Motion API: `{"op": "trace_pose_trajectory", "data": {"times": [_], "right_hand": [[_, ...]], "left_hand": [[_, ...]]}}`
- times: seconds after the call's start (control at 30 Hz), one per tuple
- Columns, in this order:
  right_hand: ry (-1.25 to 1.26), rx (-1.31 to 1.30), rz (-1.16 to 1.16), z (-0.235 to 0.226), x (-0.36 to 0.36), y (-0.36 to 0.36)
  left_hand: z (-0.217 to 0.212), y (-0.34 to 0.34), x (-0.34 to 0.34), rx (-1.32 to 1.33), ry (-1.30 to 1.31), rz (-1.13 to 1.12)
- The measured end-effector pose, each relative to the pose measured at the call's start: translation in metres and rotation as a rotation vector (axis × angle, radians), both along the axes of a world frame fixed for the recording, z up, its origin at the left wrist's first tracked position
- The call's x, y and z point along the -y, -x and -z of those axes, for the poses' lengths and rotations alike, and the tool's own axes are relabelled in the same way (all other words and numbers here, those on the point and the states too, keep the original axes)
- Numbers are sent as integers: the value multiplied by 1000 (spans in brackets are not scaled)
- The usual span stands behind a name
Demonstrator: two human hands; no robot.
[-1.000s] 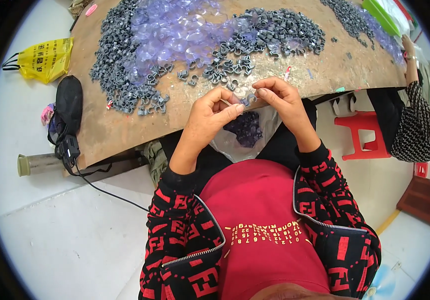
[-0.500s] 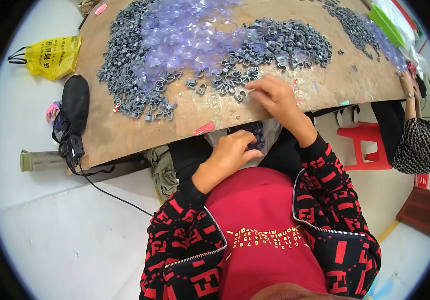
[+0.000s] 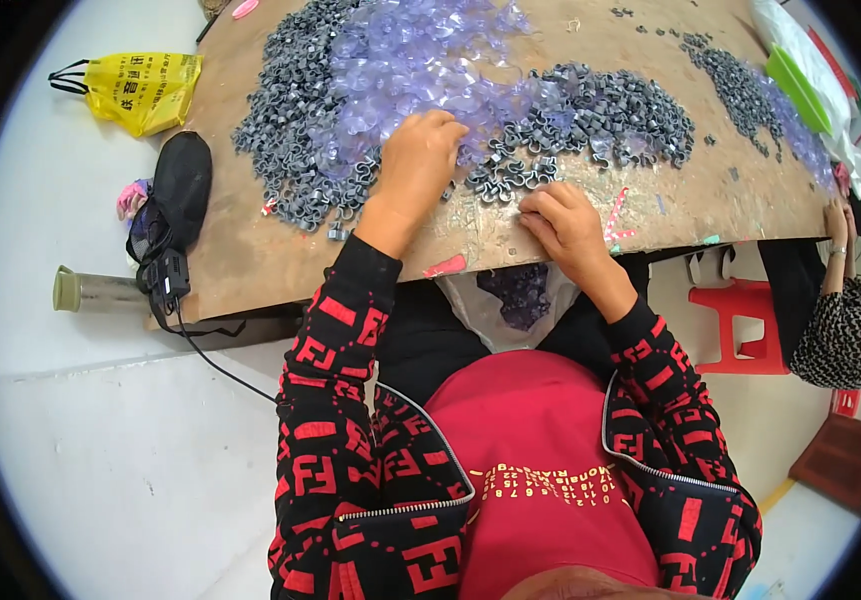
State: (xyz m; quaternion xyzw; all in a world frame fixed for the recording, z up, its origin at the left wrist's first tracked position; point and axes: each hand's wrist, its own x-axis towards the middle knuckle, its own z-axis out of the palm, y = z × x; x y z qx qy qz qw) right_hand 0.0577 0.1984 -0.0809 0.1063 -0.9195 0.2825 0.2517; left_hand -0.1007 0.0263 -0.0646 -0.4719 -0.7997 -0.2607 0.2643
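Note:
My left hand (image 3: 418, 165) reaches over the table to the near edge of a heap of clear purple-tinted plastic pieces (image 3: 390, 85). Its fingers are curled together at the pieces, and its fingertips are partly hidden. Close to the table's front edge, my right hand (image 3: 565, 225) rests with thumb and fingers pinched together. Whatever that pinch holds is too small to make out. Just beyond it lie small grey C-shaped plastic clips (image 3: 510, 172), part of a larger grey pile (image 3: 615, 110). More grey clips (image 3: 290, 110) border the clear heap on the left.
Below the table edge, an open plastic bag (image 3: 470, 305) holds dark purple pieces. Left of the wooden table (image 3: 250, 250) are a yellow bag (image 3: 145, 92), a black pouch (image 3: 182, 190) and a bottle (image 3: 100, 292). A red stool (image 3: 740, 325) and another person (image 3: 840, 335) are at right.
My left hand has gone from over my lap, by the bag, up to the clear pieces. My right hand has come back slightly from the grey clips toward the table edge.

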Motion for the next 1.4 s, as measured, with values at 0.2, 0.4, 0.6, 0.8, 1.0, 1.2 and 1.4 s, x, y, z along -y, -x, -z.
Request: {"op": "trace_pose_trajectory", "data": {"times": [0.2, 0.4, 0.6, 0.8, 1.0, 1.2, 1.4], "right_hand": [[-21, 70, -144, -4, -7, 1], [509, 383, -32, -16, -15, -3], [1040, 442, -92, -26, -17, -10], [1237, 355, -216, -32, 0, -12], [1198, 345, -189, -35, 2, -17], [952, 309, -143, -35, 1, -21], [1370, 339, -187, -42, -2, -21]], "left_hand": [[-10, -8, -17, 189, 202, -252], [-11, -6, -6, 379, -262, -210], [-23, -62, 1, 1638, -899, 325], [-17, -99, -7, 1803, -914, 459], [-30, -118, -17, 1412, -694, 329], [-26, -116, -11, 1555, -784, 365], [-29, -115, -3, 1838, -936, 449]]}}
